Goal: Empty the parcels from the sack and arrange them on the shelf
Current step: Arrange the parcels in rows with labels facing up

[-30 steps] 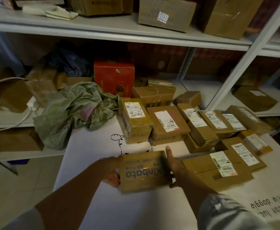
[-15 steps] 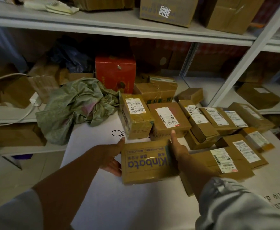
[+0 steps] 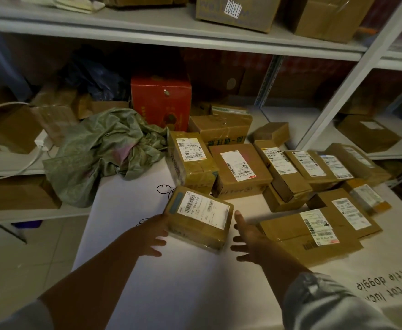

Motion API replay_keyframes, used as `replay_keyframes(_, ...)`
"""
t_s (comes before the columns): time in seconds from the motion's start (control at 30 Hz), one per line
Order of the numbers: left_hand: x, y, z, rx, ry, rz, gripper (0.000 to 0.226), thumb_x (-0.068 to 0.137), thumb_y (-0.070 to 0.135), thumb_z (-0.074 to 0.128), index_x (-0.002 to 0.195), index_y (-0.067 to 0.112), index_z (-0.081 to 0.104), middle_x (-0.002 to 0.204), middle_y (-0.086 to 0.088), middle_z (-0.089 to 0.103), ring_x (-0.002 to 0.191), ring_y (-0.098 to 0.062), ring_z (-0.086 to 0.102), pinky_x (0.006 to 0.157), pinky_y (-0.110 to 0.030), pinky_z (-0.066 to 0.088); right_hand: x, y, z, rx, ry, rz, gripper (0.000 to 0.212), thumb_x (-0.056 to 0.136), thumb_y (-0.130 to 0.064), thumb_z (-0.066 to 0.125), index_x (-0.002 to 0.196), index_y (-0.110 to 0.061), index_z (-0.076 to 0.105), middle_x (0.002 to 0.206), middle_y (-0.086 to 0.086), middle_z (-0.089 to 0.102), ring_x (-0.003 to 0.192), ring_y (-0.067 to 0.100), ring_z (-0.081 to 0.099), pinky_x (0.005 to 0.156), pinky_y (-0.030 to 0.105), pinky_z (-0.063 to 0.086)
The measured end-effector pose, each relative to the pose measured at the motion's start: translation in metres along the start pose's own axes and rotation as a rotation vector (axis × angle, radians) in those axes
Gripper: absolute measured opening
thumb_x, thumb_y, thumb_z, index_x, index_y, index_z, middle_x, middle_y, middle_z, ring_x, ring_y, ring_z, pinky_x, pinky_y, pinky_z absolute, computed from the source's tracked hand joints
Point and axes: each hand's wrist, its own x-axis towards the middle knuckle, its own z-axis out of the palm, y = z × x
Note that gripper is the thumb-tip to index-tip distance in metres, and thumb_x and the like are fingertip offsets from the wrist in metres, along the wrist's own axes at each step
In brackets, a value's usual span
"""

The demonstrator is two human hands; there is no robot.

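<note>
Two hands flank one parcel (image 3: 198,217) on the white table (image 3: 171,282). Left hand (image 3: 151,234): fingers spread and straight, touching the parcel's left side. Right hand (image 3: 245,236): fingers spread, thumb up, just right of the parcel, apart from it. Parcel: brown carton, white label up, lying flat near the table's middle. Further labelled parcels: a row (image 3: 240,167) far of it, running right; a flat one (image 3: 314,234) just right of the right hand. Sack (image 3: 105,151): green, crumpled, at the table's far left edge. Red box (image 3: 160,101): upright, behind the sack, on the shelf (image 3: 171,32) unit.
</note>
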Motion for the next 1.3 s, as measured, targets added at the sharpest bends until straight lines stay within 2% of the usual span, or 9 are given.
replay_keyframes(0.13,0.006,0.007,0.007,0.091,0.188,0.052,0.054,0.098,0.04,0.043,0.146,0.019,0.029,0.151,-0.012,0.032,0.135,-0.034,0.036,0.107,-0.055,0.036,0.002,-0.007,0.013,-0.059,0.03,-0.054,0.069,0.094,-0.061,0.036,0.14,-0.011,0.036,0.142,0.016,0.045,0.121,0.037,0.051,0.093,0.054,0.045)
replay_keyframes(0.23,0.011,0.018,0.01,0.085,0.185,0.133,0.05,0.098,0.03,0.048,0.145,0.021,0.034,0.149,-0.013,0.035,0.133,-0.035,0.039,0.104,-0.053,0.038,0.003,-0.01,0.015,-0.048,0.027,-0.055,0.064,0.095,-0.054,0.041,0.14,-0.008,0.036,0.142,0.017,0.045,0.123,0.038,0.05,0.097,0.055,0.044)
replay_keyframes(0.4,0.009,0.026,0.017,0.26,0.112,0.019,0.037,0.095,0.029,0.054,0.118,-0.001,0.055,0.108,-0.016,0.063,0.097,-0.028,0.06,0.096,-0.044,0.044,0.007,-0.018,0.006,-0.066,0.129,-0.127,0.055,0.097,-0.043,0.046,0.136,-0.005,0.042,0.138,0.019,0.048,0.124,0.038,0.047,0.102,0.052,0.043)
replay_keyframes(0.53,0.01,0.029,0.008,0.244,0.181,0.055,0.035,0.096,0.026,0.053,0.117,-0.003,0.048,0.117,-0.022,0.057,0.102,-0.034,0.058,0.092,-0.048,0.047,0.009,-0.028,0.009,-0.117,0.058,-0.098,0.052,0.095,-0.042,0.052,0.131,-0.005,0.045,0.129,0.017,0.054,0.109,0.031,0.056,0.083,0.045,0.049)
replay_keyframes(0.67,0.013,0.048,0.008,0.248,0.296,0.234,0.023,0.091,0.007,0.057,0.113,-0.001,0.053,0.112,-0.02,0.055,0.103,-0.037,0.056,0.089,-0.047,0.053,0.0,-0.037,0.015,-0.314,0.038,-0.148,0.054,0.094,-0.044,0.052,0.129,-0.005,0.04,0.113,0.016,0.065,0.076,0.021,0.066,0.051,0.024,0.049)
replay_keyframes(0.8,0.011,0.046,0.015,0.267,0.317,0.258,0.029,0.093,0.009,0.054,0.122,0.004,0.053,0.121,-0.017,0.053,0.103,-0.033,0.055,0.086,-0.04,0.05,-0.001,-0.022,0.014,-0.354,-0.078,-0.091,0.053,0.093,-0.044,0.053,0.129,-0.008,0.04,0.108,0.016,0.066,0.081,0.024,0.068,0.076,0.039,0.053)
replay_keyframes(0.93,0.011,0.035,0.021,0.25,0.286,0.228,0.009,0.093,0.006,0.055,0.102,0.005,0.051,0.102,-0.015,0.05,0.093,-0.032,0.053,0.087,-0.043,0.049,0.005,-0.025,0.017,-0.292,0.04,-0.187,0.049,0.093,-0.037,0.057,0.129,-0.008,0.043,0.11,0.015,0.064,0.092,0.027,0.066,0.081,0.044,0.054)
replay_keyframes(1.17,0.024,0.057,-0.028,0.103,0.521,0.359,0.041,0.086,0.005,0.064,0.125,0.009,0.057,0.126,-0.02,0.057,0.111,-0.038,0.056,0.094,-0.046,0.051,-0.001,-0.041,0.038,-0.212,-0.334,-0.072,0.028,0.093,-0.041,0.056,0.096,-0.013,0.06,0.094,0.01,0.074,0.082,0.019,0.072,0.08,0.036,0.056)
replay_keyframes(1.3,0.022,0.067,-0.047,-0.072,0.575,0.316,0.061,0.09,0.005,0.059,0.144,0.01,0.033,0.141,-0.019,0.042,0.11,-0.034,0.05,0.078,-0.039,0.049,0.006,-0.055,0.082,-0.046,-0.371,-0.04,0.023,0.092,-0.035,0.057,0.097,-0.013,0.062,0.103,0.008,0.067,0.094,0.024,0.066,0.072,0.033,0.055)
